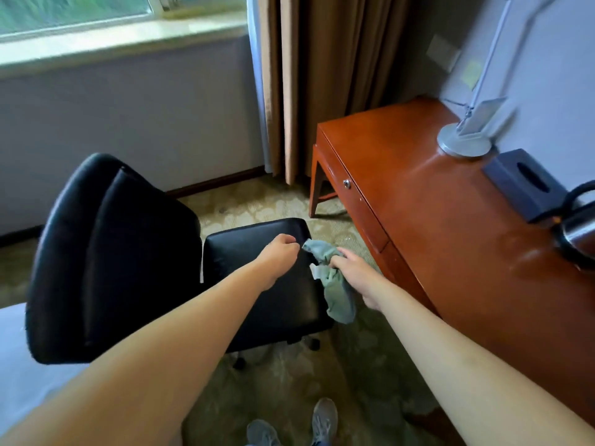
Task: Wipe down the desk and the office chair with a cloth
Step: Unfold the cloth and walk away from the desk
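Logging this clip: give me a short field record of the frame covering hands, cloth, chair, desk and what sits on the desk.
left hand: closed in a fist over the chair seat; whether its grip pinches the cloth's tip is unclear
right hand: grip shut on the cloth
cloth: green, bunched, hanging at the seat's right edge
office chair: black, turned sideways to the desk
desk: reddish wood, glossy, drawer closed
on desk: lamp, tissue box, kettle

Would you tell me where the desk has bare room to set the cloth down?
The desk is bare from its curtain-side end along the front edge. The wall side is crowded: lamp, tissue box, kettle. The right hand holds the cloth.
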`<action>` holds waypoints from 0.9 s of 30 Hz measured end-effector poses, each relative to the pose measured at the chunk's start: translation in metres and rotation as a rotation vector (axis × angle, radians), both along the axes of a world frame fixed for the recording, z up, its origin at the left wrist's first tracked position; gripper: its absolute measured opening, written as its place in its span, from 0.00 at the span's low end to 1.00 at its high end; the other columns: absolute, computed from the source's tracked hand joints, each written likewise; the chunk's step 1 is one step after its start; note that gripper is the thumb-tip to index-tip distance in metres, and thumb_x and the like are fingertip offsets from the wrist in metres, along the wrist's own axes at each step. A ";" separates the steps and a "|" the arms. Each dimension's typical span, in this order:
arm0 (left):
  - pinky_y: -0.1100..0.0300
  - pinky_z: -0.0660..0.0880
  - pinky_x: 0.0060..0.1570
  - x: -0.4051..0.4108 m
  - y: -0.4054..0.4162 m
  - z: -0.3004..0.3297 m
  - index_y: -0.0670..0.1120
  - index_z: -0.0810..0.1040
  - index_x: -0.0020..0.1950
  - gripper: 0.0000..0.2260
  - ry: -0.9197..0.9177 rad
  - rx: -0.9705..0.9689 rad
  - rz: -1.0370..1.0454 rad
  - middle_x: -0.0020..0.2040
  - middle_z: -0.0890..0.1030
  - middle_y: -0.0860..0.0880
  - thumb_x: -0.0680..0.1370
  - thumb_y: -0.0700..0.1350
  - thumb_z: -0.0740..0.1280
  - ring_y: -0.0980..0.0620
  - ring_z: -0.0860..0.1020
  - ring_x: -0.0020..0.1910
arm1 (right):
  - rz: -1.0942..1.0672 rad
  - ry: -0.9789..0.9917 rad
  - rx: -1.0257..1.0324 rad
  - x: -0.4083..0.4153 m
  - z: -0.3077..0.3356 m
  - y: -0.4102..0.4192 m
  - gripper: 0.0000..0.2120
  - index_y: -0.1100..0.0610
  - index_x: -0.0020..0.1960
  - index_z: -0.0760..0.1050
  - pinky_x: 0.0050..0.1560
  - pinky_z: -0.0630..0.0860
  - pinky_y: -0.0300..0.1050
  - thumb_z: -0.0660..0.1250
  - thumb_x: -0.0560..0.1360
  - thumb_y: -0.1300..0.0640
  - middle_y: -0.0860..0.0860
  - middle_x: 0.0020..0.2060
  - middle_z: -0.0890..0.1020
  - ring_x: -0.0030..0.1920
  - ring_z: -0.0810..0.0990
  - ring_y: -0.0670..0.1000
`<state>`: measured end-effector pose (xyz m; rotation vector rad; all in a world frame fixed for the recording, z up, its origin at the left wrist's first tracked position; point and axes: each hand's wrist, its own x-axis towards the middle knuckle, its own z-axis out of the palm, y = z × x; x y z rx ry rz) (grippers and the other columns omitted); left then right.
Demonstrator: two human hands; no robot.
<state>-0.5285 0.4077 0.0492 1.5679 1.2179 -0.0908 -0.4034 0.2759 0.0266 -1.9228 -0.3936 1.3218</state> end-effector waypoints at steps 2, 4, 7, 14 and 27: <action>0.55 0.73 0.53 -0.005 -0.015 0.029 0.53 0.73 0.62 0.11 -0.030 -0.014 -0.006 0.54 0.76 0.49 0.82 0.48 0.58 0.50 0.74 0.51 | -0.079 0.039 0.007 -0.001 0.026 -0.015 0.13 0.44 0.59 0.76 0.62 0.75 0.52 0.62 0.75 0.49 0.52 0.58 0.81 0.60 0.79 0.56; 0.57 0.69 0.43 -0.014 -0.036 0.060 0.54 0.71 0.54 0.04 -0.060 -0.027 -0.012 0.43 0.74 0.49 0.82 0.47 0.58 0.51 0.71 0.42 | -0.160 0.132 0.044 -0.008 0.058 -0.036 0.15 0.47 0.56 0.80 0.64 0.76 0.57 0.63 0.73 0.45 0.55 0.54 0.85 0.58 0.82 0.58; 0.55 0.67 0.42 -0.024 -0.061 0.094 0.53 0.70 0.46 0.06 -0.097 -0.036 -0.078 0.41 0.71 0.48 0.82 0.45 0.58 0.48 0.69 0.43 | -0.283 0.229 0.044 -0.019 0.094 -0.060 0.20 0.52 0.51 0.85 0.57 0.80 0.55 0.60 0.77 0.40 0.55 0.50 0.87 0.53 0.85 0.58; 0.60 0.68 0.38 -0.035 -0.097 0.124 0.49 0.72 0.69 0.14 -0.133 -0.013 -0.278 0.41 0.72 0.53 0.83 0.47 0.59 0.56 0.69 0.37 | -0.453 0.411 0.235 -0.058 0.138 -0.109 0.24 0.57 0.56 0.84 0.61 0.78 0.59 0.54 0.82 0.45 0.61 0.57 0.84 0.55 0.84 0.61; 0.46 0.80 0.55 -0.048 -0.229 0.155 0.49 0.80 0.51 0.27 -0.307 -0.036 -0.849 0.49 0.84 0.48 0.73 0.72 0.64 0.48 0.83 0.50 | -1.119 0.230 0.135 -0.135 0.155 -0.249 0.17 0.58 0.60 0.81 0.48 0.81 0.51 0.67 0.77 0.49 0.58 0.49 0.86 0.49 0.84 0.58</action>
